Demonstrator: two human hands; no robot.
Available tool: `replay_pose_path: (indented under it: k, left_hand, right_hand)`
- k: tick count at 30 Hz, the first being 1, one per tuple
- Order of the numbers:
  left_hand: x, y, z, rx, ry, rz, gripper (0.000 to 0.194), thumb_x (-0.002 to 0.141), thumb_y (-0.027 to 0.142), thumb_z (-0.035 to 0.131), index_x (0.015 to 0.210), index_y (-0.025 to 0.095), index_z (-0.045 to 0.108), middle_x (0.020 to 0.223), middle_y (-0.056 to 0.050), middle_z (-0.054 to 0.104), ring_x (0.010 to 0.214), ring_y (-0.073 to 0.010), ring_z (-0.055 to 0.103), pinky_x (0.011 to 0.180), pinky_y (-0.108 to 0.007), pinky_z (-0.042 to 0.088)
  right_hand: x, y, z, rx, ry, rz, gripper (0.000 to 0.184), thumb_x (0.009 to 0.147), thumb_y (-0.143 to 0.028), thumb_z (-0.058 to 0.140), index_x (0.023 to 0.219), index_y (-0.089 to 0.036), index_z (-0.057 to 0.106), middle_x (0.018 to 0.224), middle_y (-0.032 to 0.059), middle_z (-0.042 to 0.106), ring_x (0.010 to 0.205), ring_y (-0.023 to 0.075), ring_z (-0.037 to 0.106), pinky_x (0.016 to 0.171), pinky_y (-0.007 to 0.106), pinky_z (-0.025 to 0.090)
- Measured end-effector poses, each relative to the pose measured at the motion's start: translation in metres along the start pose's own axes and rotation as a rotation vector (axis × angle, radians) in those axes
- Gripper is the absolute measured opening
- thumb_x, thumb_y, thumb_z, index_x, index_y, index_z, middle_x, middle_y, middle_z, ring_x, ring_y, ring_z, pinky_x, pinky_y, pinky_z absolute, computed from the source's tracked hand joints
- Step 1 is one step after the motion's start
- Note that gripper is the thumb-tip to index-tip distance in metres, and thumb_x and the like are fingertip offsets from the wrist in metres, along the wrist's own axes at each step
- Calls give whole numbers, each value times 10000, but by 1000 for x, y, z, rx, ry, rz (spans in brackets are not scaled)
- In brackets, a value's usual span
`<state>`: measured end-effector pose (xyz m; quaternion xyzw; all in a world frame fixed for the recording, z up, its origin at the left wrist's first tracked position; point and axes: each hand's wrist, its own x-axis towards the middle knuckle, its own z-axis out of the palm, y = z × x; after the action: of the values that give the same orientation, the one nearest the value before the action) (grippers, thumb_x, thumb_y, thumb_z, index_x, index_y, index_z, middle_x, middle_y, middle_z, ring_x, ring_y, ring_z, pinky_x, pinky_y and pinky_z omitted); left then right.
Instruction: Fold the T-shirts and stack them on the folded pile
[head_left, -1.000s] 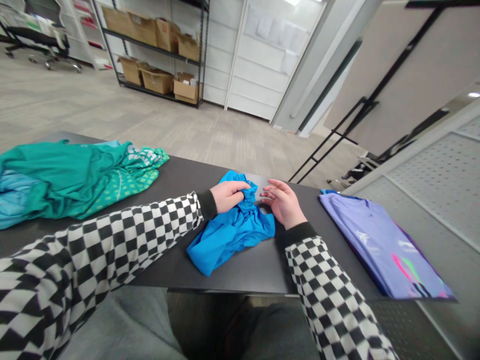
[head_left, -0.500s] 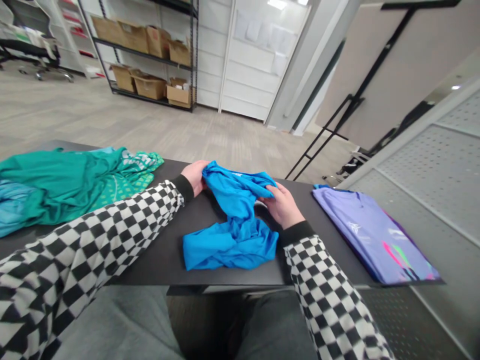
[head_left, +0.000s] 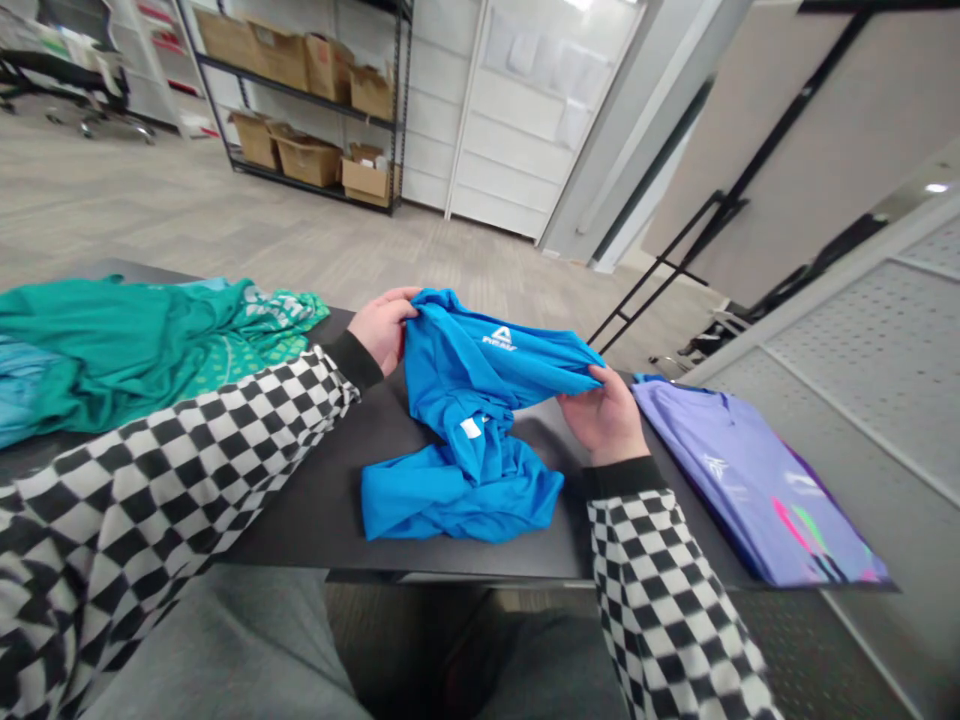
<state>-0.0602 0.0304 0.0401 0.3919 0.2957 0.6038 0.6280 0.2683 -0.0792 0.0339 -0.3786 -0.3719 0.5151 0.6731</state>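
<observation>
A bright blue T-shirt (head_left: 469,400) lies bunched on the black table (head_left: 315,515), its upper part lifted and stretched between my hands. My left hand (head_left: 382,328) pinches its far left edge, and my right hand (head_left: 606,415) grips the right edge. A white logo shows on the blue fabric, and a small white tag shows lower down. The rest of the shirt stays twisted on the tabletop. Left of it lies a crumpled teal garment (head_left: 127,340), and to the right lies a folded lavender shirt (head_left: 750,480), close to my right hand.
The table's front edge runs below the shirt, with my grey-clad legs beneath it. Metal shelves with cardboard boxes (head_left: 300,110) stand across a carpeted floor. A perforated grey panel (head_left: 847,400) rises to the right.
Both hands have spread apart and lifted the blue shirt higher, pulling it taut and exposing the logo. My right hand has moved right, toward the lavender shirt.
</observation>
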Motion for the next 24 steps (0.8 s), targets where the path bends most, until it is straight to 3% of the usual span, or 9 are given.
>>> replay_pose_path:
  k: [4,7,9,12,14,16,19,21,24]
  left_hand:
    - [15,-1,-25,242,-53,56,416,742,155,663,1141,178,780,959,-66,810,842,-230,771,927,-453,674]
    - [22,-12,-45,723,29,125,383,783,172,663,1149,179,775,1013,-107,808,917,-278,768,1038,-536,632]
    - [20,-17,-51,1024,10,311,400,823,184,646,1203,171,769,1175,-147,803,1124,-326,752,1167,-562,558]
    - [3,-21,-42,1223,-275,626,443,930,254,615,1349,177,738,1380,-156,754,1352,-344,670,1264,-542,472]
    - [-15,-27,-29,1214,-564,701,461,982,320,617,1413,195,722,1424,-149,740,1373,-334,660,1256,-513,472]
    - [-30,-37,-15,1180,-763,652,460,984,389,665,1403,212,741,1397,-156,748,1321,-340,680,1216,-503,489]
    - [-42,-50,-2,1124,-830,514,307,904,391,752,1160,237,823,1204,-151,782,1153,-341,710,1148,-498,508]
    - [-40,-50,-2,1040,-808,439,172,826,318,757,969,244,817,1035,-119,780,1031,-318,706,1089,-474,528]
    - [-27,-35,-17,915,-757,323,139,703,258,726,824,258,795,878,-62,757,904,-279,684,997,-426,562]
  right_hand:
    - [5,9,-9,-141,76,-58,222,887,-445,761,1044,-290,739,1130,19,830,1055,236,776,919,391,652]
    - [13,26,-20,-376,231,-79,320,864,-534,792,1025,-271,707,990,30,789,926,247,752,840,409,655]
    - [18,35,-27,-526,325,-111,376,827,-502,822,1089,-256,712,1013,45,781,959,262,746,898,442,654]
    - [19,38,-32,-809,403,-282,528,838,-456,800,1305,-233,696,1260,115,768,1154,296,735,1072,518,608]
    - [13,37,-27,-920,313,-382,574,879,-445,767,1403,-227,683,1389,154,737,1269,321,710,1129,549,578]
    - [6,37,-16,-972,101,-377,526,891,-403,769,1395,-255,732,1421,137,746,1330,330,693,1174,553,550]
    - [-2,39,-2,-1034,-213,-261,405,816,-275,803,1218,-303,844,1334,74,805,1313,328,705,1251,547,483]
    - [-2,38,-1,-1051,-247,-216,383,750,-191,763,1097,-309,874,1220,50,835,1232,323,728,1256,548,472]
    - [4,29,-20,-1118,-134,-202,314,680,-162,659,892,-294,849,1025,34,830,1078,312,740,1188,548,519]
